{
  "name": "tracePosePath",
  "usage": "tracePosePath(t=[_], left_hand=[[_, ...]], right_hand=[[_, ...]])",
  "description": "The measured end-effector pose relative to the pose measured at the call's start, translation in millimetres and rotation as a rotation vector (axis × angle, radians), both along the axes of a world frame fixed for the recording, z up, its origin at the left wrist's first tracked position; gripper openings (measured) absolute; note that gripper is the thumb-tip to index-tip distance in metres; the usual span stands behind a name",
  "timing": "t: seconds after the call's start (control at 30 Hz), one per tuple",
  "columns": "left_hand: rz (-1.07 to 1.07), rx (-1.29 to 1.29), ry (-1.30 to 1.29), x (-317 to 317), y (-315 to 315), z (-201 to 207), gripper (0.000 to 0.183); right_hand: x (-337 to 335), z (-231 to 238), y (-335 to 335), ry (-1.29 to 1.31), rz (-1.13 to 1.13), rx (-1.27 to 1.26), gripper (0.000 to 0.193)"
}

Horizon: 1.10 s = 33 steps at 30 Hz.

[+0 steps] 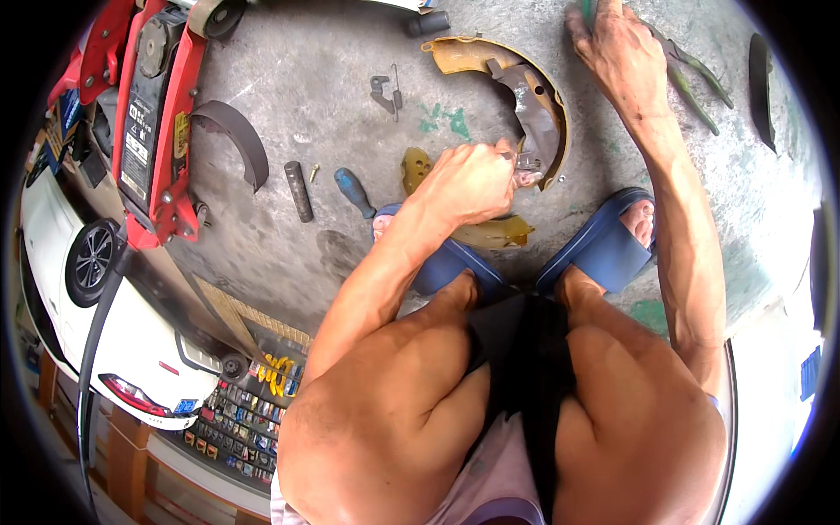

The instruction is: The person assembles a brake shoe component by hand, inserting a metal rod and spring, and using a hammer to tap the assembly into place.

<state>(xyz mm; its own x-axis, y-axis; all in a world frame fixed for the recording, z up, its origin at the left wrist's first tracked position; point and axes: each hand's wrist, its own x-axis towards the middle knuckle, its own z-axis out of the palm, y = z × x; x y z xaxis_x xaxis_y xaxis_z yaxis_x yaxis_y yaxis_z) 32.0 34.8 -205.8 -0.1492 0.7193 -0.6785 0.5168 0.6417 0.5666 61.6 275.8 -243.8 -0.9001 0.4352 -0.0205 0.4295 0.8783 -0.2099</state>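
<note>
My left hand (pixel 472 182) is closed, its thumb and fingers pinching a small metal piece (pixel 528 162) at the lower end of a curved brake shoe (pixel 544 114). That shoe is yellowish on its rim, grey-brown inside, and lies on the floor. At the top edge my right hand (pixel 621 66) reaches forward with curled fingers around something green (pixel 589 12); what it is cannot be made out. Beside that hand lie pliers (pixel 691 83) with green handles. Under and beside my left hand are yellow metal parts: a curved one (pixel 494 234) and one with holes (pixel 416 168).
On the concrete to the left lie a blue-handled screwdriver (pixel 353 192), a dark cylinder (pixel 298 191), a bolt (pixel 314 172), a bracket with a spring (pixel 385 92) and a dark curved lining (pixel 234 136). A red floor jack (pixel 157 122) stands farther left. Another dark curved strip (pixel 761 92) lies right.
</note>
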Motion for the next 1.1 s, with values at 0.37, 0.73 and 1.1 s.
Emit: tracePosePath(t=[0.37,0.73,1.1], left_hand=[[-0.025,-0.018,0.009,-6,-1,3,0.028],[-0.025,0.014,-0.026,-1,4,0,0.03],[0.029,0.053,-0.104,3,2,-7,0.029]], right_hand=[[24,101,-15,-0.028,-0.335,-0.61,0.031],[129,122,-69,-0.3,0.068,-0.623,0.022],[104,118,-105,-0.62,0.264,-0.292,0.067]])
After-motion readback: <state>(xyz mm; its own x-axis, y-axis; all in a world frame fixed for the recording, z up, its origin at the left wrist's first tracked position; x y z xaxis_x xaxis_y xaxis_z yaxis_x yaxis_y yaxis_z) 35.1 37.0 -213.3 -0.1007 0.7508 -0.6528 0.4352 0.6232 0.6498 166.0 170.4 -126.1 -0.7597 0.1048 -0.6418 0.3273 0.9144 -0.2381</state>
